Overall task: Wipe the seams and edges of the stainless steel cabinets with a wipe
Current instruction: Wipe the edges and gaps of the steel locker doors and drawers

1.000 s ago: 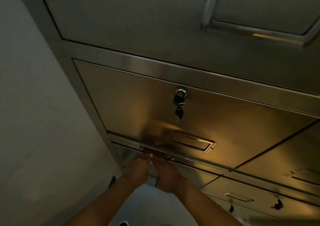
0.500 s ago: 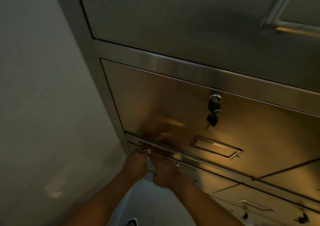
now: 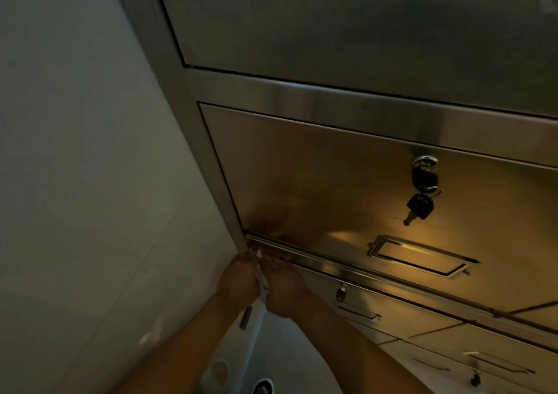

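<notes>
A stainless steel cabinet (image 3: 317, 164) fills the right of the head view, with a drawer front above a horizontal seam (image 3: 302, 257). Both hands are pressed together at the left end of that seam, near the cabinet's left corner. My left hand (image 3: 238, 282) and my right hand (image 3: 283, 288) hold a white wipe (image 3: 262, 282), of which only a thin strip shows between them. The fingertips of both hands touch the seam's metal rail.
A lock with black keys (image 3: 424, 188) hangs on the drawer, above a recessed handle (image 3: 419, 256). Lower drawers with a small lock (image 3: 341, 292) and more handles run down right. A pale wall (image 3: 90, 182) stands at the left, pale floor (image 3: 290, 360) below.
Both hands have slid left along the seam to its end at the cabinet's corner. The camera has turned left, so the lock and handle sit further right.
</notes>
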The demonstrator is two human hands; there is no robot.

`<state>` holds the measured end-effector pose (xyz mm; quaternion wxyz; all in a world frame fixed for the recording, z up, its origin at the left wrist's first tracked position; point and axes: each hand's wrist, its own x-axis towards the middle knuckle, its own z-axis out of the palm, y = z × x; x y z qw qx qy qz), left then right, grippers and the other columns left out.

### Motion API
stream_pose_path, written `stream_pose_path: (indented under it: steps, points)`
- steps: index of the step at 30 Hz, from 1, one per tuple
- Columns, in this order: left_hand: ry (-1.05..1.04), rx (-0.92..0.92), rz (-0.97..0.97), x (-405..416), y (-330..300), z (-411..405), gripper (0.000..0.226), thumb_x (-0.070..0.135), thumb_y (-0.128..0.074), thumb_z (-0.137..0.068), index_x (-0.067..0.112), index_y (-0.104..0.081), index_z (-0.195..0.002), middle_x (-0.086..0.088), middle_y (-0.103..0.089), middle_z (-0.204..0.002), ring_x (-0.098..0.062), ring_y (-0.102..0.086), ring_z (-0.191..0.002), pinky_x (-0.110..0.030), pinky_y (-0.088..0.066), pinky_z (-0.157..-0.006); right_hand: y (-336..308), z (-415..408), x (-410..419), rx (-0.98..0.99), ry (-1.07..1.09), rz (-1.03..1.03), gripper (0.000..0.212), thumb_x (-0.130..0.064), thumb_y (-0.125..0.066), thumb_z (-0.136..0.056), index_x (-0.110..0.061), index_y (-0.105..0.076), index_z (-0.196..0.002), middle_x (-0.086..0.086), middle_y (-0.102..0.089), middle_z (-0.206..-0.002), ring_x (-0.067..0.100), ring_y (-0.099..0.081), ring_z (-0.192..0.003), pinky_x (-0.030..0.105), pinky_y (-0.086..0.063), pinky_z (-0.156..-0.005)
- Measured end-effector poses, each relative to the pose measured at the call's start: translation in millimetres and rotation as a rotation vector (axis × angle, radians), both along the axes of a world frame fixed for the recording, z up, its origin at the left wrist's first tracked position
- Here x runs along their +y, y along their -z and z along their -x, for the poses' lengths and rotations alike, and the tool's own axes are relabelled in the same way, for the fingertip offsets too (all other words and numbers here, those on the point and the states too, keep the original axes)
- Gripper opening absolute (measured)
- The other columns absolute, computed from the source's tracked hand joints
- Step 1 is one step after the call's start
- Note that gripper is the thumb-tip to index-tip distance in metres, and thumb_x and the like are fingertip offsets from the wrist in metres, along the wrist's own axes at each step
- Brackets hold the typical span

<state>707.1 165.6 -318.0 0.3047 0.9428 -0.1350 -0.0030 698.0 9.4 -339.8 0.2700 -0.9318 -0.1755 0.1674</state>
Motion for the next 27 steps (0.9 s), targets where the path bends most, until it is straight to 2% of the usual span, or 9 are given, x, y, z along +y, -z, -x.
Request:
stream_pose_path:
  steps: [3, 4, 6, 8, 11, 14, 19, 24, 27]
  points:
    - [0.025, -0.034, -0.026, 3.1, 4.2, 0.8, 0.053, 0.024, -0.036, -0.09, -0.007, -0.074, -0.11, -0.023, -0.076, -0.104, -0.036, -0.075, -0.091, -0.048, -0.064, -0.08, 8.8, -2.3, 4.6, -0.017, 0.019, 0.014, 0.094, -0.024, -0.071, -0.08, -0.01, -0.027, -0.162, 0.011, -0.031, -0.166, 0.028, -0.032, -0.152, 0.044, -0.024, -0.125]
    - [0.022, 0.001, -0.013, 1.6, 3.5, 1.1, 0.051, 0.024, -0.038, -0.093, -0.008, -0.073, -0.112, -0.024, -0.075, -0.108, -0.038, -0.074, -0.095, -0.052, -0.062, -0.085, 11.1, -1.9, 4.3, -0.019, 0.025, 0.019, 0.095, -0.023, -0.072, -0.08, -0.01, -0.027, -0.162, 0.012, -0.032, -0.166, 0.029, -0.033, -0.152, 0.045, -0.025, -0.125]
    - [-0.016, 0.063, -0.045, -0.5, 5.3, -0.6, 0.041, 0.02, -0.045, -0.098, -0.004, -0.071, -0.119, -0.02, -0.072, -0.118, -0.036, -0.07, -0.107, -0.044, -0.056, -0.099, 13.1, -0.2, 1.8, -0.004, 0.048, 0.01, 0.096, -0.019, -0.075, -0.078, -0.009, -0.028, -0.162, 0.014, -0.035, -0.164, 0.031, -0.035, -0.151, 0.045, -0.027, -0.124]
    - [-0.003, 0.066, -0.026, -0.9, 5.7, -1.3, 0.031, 0.003, -0.049, -0.099, 0.001, -0.069, -0.123, -0.016, -0.07, -0.122, -0.033, -0.068, -0.113, -0.038, -0.053, -0.102, 1.7, 4.6, -2.3, 0.005, 0.069, -0.005, 0.101, -0.015, -0.077, -0.076, -0.009, -0.026, -0.162, 0.013, -0.031, -0.166, 0.03, -0.032, -0.153, 0.043, -0.025, -0.125]
    - [0.077, 0.038, -0.028, -7.4, 21.3, 3.3, 0.045, -0.01, -0.06, -0.079, -0.009, -0.066, -0.124, -0.024, -0.071, -0.117, -0.039, -0.071, -0.105, -0.061, -0.059, -0.089, -21.0, 16.9, -16.4, -0.011, 0.076, -0.022, 0.1, -0.007, -0.072, -0.08, -0.012, -0.018, -0.164, 0.009, -0.024, -0.169, 0.025, -0.024, -0.155, 0.035, -0.016, -0.129]
    - [0.15, 0.087, -0.013, -28.0, 35.0, 11.7, 0.063, -0.002, -0.064, -0.073, -0.01, -0.058, -0.136, -0.027, -0.067, -0.127, -0.043, -0.068, -0.114, -0.058, -0.052, -0.1, -35.0, 30.0, -40.0, -0.022, 0.096, -0.017, 0.094, -0.009, -0.069, -0.083, -0.013, -0.021, -0.164, 0.009, -0.027, -0.168, 0.025, -0.026, -0.155, 0.028, -0.013, -0.128]
    - [0.191, 0.043, -0.008, -70.9, 29.9, 29.4, 0.063, -0.004, -0.054, -0.077, -0.008, -0.056, -0.14, -0.026, -0.062, -0.137, -0.042, -0.062, -0.125, -0.053, -0.044, -0.111, -46.6, 53.4, -82.7, 0.036, 0.145, 0.028, 0.09, -0.007, -0.066, -0.088, -0.016, -0.02, -0.165, 0.007, -0.025, -0.169, 0.024, -0.024, -0.155, 0.024, -0.009, -0.124]
    - [0.269, 0.016, -0.069, -120.5, 22.8, 45.6, 0.069, 0.003, -0.048, -0.073, -0.005, -0.058, -0.14, -0.026, -0.062, -0.137, -0.043, -0.061, -0.126, -0.051, -0.047, -0.111, -50.4, 79.8, -122.1, 0.078, 0.247, 0.055, 0.089, -0.001, -0.063, -0.09, -0.019, -0.019, -0.165, 0.005, -0.024, -0.17, 0.025, -0.023, -0.156, 0.026, -0.013, -0.126]
    - [0.32, 0.052, -0.093, -148.7, 18.4, 55.7, 0.069, 0.008, -0.047, -0.076, 0.001, -0.058, -0.143, -0.02, -0.063, -0.138, -0.038, -0.059, -0.128, -0.045, -0.049, -0.111, -45.3, 99.8, -152.4, 0.058, 0.287, 0.003, 0.083, 0.003, -0.061, -0.087, -0.013, -0.029, -0.162, 0.011, -0.035, -0.165, 0.029, -0.033, -0.152, 0.023, -0.017, -0.125]
